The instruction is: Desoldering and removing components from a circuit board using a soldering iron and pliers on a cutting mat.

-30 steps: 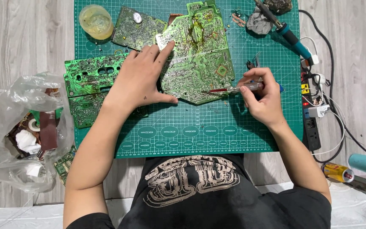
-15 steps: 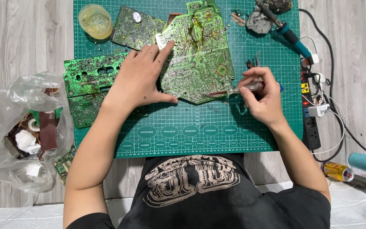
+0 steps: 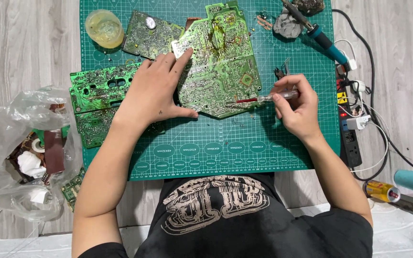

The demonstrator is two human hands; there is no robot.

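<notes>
On green mat (image 3: 206,157) — left hand (image 3: 156,93) flat, fingers released on circuit board (image 3: 221,62) edge — right hand (image 3: 297,107) fingers grasping screwdriver (image 3: 264,98).

Left hand (image 3: 156,93) flat on circuit board (image 3: 221,62); right hand (image 3: 296,106) grips screwdriver (image 3: 259,99), tip seemingly touching board edge.

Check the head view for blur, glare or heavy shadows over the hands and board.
Head view: sharp and evenly lit; the left hand, right hand and board are crisp; soft shadows only beside the hands; mild glare on the plastic bag.
</notes>
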